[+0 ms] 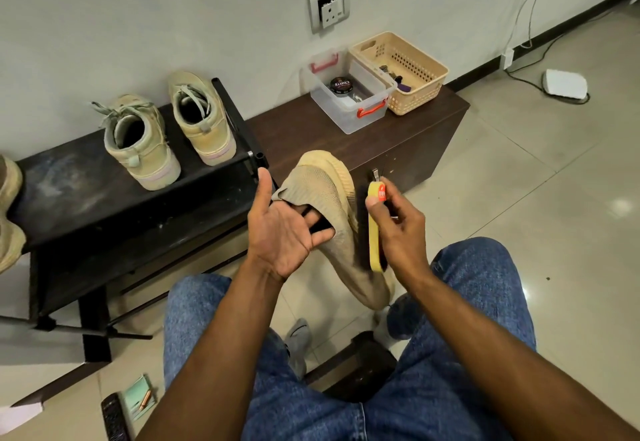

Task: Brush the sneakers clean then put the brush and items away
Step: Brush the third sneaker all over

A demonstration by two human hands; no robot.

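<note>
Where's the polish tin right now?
In the head view, the polish tin lies inside the clear box with red handles, on the dark cabinet by the wall, left of the beige basket.

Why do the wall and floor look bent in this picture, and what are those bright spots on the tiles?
Head view: the wide-angle lens bows straight lines, so the wall socket tilts and the floor tiles curve outward; the bright spots on the tiles are glare from room lights; the left hand holding the sneaker and the right hand gripping the brush look slightly soft.
</note>
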